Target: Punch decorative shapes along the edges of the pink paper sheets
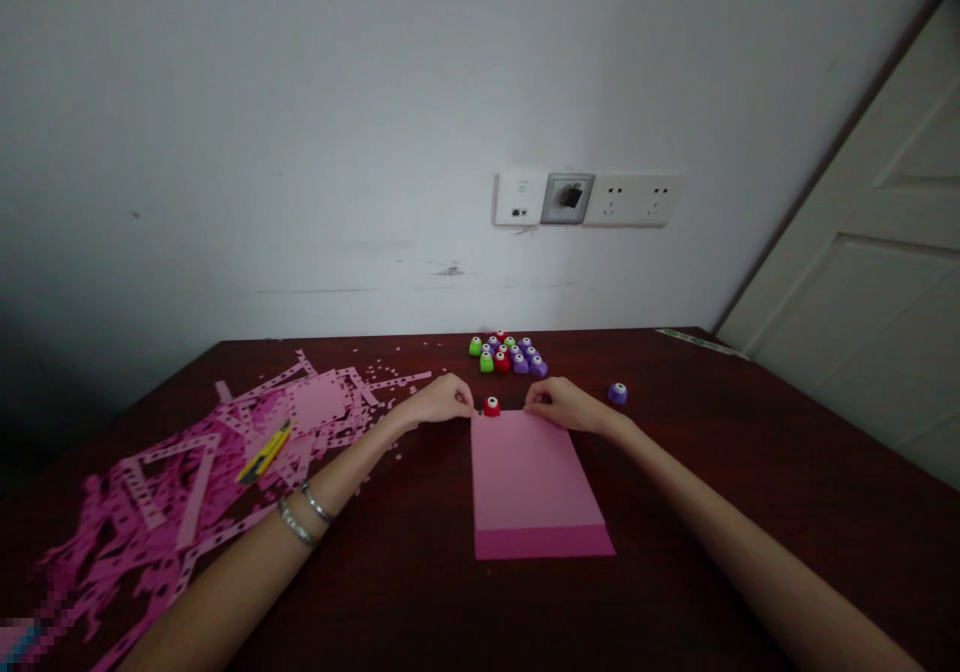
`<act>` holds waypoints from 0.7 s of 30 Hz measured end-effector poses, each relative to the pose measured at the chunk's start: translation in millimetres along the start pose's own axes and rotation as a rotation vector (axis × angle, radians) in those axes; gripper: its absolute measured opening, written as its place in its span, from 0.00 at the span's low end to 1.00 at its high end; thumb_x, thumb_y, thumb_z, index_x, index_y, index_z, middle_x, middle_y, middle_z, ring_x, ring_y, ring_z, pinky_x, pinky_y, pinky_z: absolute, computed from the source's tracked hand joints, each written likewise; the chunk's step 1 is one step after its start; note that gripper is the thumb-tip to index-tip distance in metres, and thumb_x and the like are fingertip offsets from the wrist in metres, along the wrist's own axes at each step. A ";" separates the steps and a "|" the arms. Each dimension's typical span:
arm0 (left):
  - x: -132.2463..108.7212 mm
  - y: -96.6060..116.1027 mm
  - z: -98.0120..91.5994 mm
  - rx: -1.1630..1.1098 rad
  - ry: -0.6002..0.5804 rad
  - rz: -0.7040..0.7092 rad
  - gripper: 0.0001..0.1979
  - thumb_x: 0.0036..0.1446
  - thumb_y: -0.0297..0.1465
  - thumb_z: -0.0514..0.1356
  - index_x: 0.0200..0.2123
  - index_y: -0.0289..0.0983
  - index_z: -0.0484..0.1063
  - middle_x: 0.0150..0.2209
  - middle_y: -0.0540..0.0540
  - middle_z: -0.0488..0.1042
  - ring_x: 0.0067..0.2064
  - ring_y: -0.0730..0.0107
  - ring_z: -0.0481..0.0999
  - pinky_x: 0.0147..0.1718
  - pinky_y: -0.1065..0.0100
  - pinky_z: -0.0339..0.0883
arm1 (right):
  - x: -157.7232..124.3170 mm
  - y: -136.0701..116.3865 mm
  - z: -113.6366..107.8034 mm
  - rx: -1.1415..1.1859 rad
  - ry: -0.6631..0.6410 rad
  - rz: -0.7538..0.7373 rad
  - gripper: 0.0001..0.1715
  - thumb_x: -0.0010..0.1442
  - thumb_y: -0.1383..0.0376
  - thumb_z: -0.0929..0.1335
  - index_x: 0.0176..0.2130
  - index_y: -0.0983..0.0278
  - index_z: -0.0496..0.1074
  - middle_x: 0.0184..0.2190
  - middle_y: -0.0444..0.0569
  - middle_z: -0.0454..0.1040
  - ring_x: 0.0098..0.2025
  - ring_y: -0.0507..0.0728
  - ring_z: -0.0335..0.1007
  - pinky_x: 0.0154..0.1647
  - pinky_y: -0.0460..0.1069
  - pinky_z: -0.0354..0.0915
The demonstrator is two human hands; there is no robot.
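A light pink sheet of paper (pixel 529 472) lies in front of me, with a darker pink strip (pixel 544 543) along its near edge. My left hand (pixel 444 398) pinches the sheet's far left corner. With fingers closed, my right hand (pixel 559 402) grips the far edge near the right corner. Between the two hands, a small red craft punch (pixel 491 407) with a white round top sits at the sheet's far edge. Whether the paper is inside its slot cannot be made out. A purple punch (pixel 617 393) stands to the right of my right hand.
Several green, red and purple punches (pixel 520 362) cluster near the wall. Pink paper strips and scraps (pixel 202 482) heap on the left of the dark wooden table (pixel 720 512), with a yellow utility knife (pixel 264 452) on top. Wall sockets (pixel 631 200) are behind; a white door (pixel 885 242) stands right.
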State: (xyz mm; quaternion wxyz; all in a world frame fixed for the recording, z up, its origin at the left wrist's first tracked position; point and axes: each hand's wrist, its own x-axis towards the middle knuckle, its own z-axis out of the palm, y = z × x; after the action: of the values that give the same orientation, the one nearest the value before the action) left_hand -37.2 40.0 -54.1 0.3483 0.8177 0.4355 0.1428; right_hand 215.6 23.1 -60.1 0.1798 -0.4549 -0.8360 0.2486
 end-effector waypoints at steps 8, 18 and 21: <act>0.2 1.0 1.5 -0.029 0.015 -0.007 0.11 0.42 0.35 0.60 0.24 0.32 0.73 0.24 0.47 0.73 0.26 0.73 0.67 0.25 0.73 0.56 | -0.2 -0.8 1.0 -0.014 0.016 0.003 0.11 0.54 0.63 0.64 0.29 0.67 0.73 0.25 0.47 0.73 0.27 0.52 0.66 0.27 0.45 0.59; 1.8 -2.7 2.7 -0.034 0.026 0.003 0.10 0.43 0.35 0.59 0.25 0.32 0.72 0.24 0.48 0.72 0.27 0.73 0.67 0.26 0.73 0.56 | 0.0 0.0 1.4 -0.009 0.021 0.006 0.10 0.54 0.64 0.64 0.29 0.67 0.72 0.25 0.47 0.73 0.27 0.52 0.66 0.27 0.45 0.59; 3.0 -4.3 3.1 -0.021 0.029 0.007 0.10 0.43 0.34 0.58 0.25 0.32 0.72 0.24 0.48 0.72 0.27 0.73 0.67 0.26 0.72 0.57 | -0.1 0.1 2.2 -0.007 0.037 0.004 0.10 0.54 0.64 0.63 0.29 0.67 0.72 0.25 0.48 0.73 0.27 0.52 0.66 0.28 0.45 0.59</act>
State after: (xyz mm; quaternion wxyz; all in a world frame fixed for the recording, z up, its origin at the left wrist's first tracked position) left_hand -36.5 42.7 -59.5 0.3498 0.8134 0.4363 0.1603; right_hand 214.6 22.5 -61.9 0.1933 -0.4618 -0.8325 0.2375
